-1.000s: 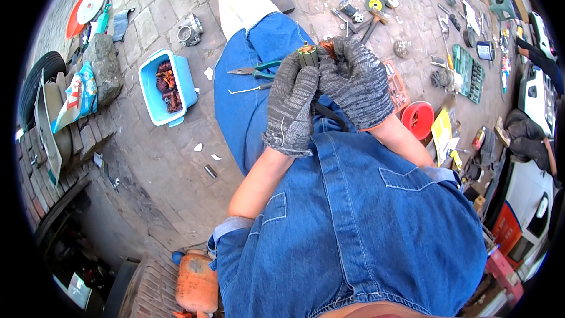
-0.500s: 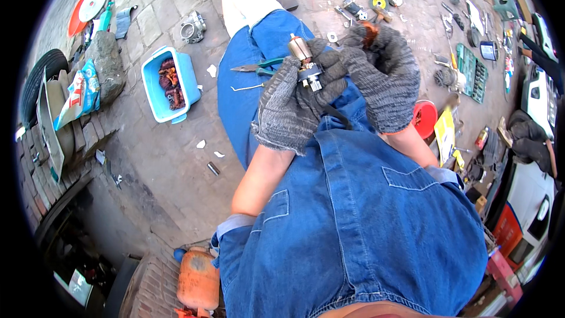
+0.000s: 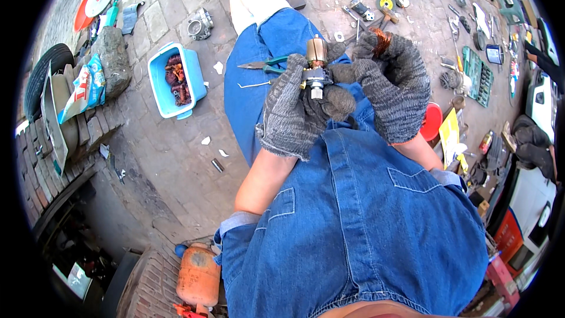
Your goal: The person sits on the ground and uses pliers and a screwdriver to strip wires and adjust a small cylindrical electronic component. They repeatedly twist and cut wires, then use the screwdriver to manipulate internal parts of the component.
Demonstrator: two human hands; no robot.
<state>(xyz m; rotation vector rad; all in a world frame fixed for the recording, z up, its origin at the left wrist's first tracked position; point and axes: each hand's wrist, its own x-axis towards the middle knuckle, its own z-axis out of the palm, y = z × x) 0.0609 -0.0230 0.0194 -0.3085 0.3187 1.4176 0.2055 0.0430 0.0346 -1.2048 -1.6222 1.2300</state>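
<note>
Both hands wear grey knitted gloves and meet above my lap. My left hand [image 3: 288,112] is closed around a motor armature [image 3: 317,53], whose copper-coloured core points away from me and whose toothed silver end points toward me. A black collar sits round its middle. My right hand [image 3: 403,88] is curled closed with a bundle of copper wire [image 3: 382,41] at its far side, while its fingertips touch the armature's collar. Some right fingers are hidden. Beside my left hand, green-handled pliers [image 3: 259,65] and a thin hooked pick [image 3: 253,85] lie on my blue-clad lap.
Left on the paving stands a light blue tub [image 3: 199,76] holding copper windings, near a metal housing [image 3: 200,25]. An orange gas cylinder [image 3: 199,277] is at lower left. To the right are a hammer [image 3: 388,17], a red bucket [image 3: 432,121] and a green socket case [image 3: 475,76].
The armature has turned from a slant to nearly upright and shifted slightly right and nearer. My left fingers have changed their hold; the right hand keeps the copper wire.
</note>
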